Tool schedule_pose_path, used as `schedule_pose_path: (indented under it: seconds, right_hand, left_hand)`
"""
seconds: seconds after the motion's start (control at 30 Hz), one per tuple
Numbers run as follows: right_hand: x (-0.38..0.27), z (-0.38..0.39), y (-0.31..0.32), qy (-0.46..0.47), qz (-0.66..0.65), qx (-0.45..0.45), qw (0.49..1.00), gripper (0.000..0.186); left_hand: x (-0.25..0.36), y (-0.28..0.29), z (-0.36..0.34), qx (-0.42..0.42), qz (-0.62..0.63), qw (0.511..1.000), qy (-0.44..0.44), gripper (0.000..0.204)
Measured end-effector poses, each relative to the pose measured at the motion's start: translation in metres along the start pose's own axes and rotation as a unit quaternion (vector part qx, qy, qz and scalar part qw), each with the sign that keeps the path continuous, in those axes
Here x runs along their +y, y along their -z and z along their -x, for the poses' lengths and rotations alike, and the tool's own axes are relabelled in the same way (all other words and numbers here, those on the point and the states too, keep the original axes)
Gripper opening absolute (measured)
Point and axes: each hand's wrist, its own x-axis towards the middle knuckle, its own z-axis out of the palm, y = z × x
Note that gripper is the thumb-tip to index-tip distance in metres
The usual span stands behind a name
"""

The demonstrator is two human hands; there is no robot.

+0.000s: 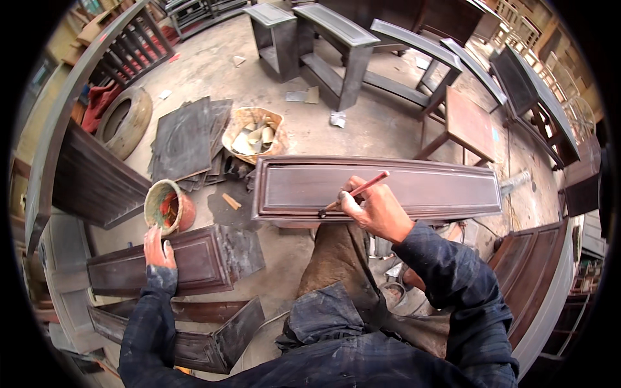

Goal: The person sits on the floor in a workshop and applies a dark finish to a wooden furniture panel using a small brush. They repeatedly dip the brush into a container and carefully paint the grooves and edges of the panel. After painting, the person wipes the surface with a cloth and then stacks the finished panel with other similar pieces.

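My right hand (381, 210) pinches a slim paintbrush with a red handle (370, 183). Its dark tip touches the grooved near edge of a long, dark brown wooden panel (427, 187) with a raised moulded frame, lying crosswise in front of my knees. On the left, my left hand (160, 251) has its fingers stretched out over a second brown panel (187, 262). Its fingertips come up to the near side of a round bucket (187, 210) with reddish-orange contents; whether they touch it, I cannot tell.
Beyond the bucket lie stacked dark sheets (184, 139) and a basket (278, 143) of curled scraps. A tire (139, 123) leans at the far left. Dark wooden frames (349, 77) stand across the back, near a brown stool (462, 119). A frame piece (194, 346) lies at lower left.
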Motion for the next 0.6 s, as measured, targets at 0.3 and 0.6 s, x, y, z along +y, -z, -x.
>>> schedule_pose_path:
  seconds: [0.3,0.6]
  right_hand:
    - [-0.026,-0.04,-0.072,0.001,-0.071,-0.041,0.997,0.017]
    - [-0.039,-0.049,-0.068,-0.058,-0.151,-0.014,0.987,0.019]
  left_hand:
    - [0.021,0.013,-0.004,-0.008,0.01,0.999,0.03,0.047]
    - [0.026,0.019,-0.004,0.029,0.021,0.999,0.009,0.05]
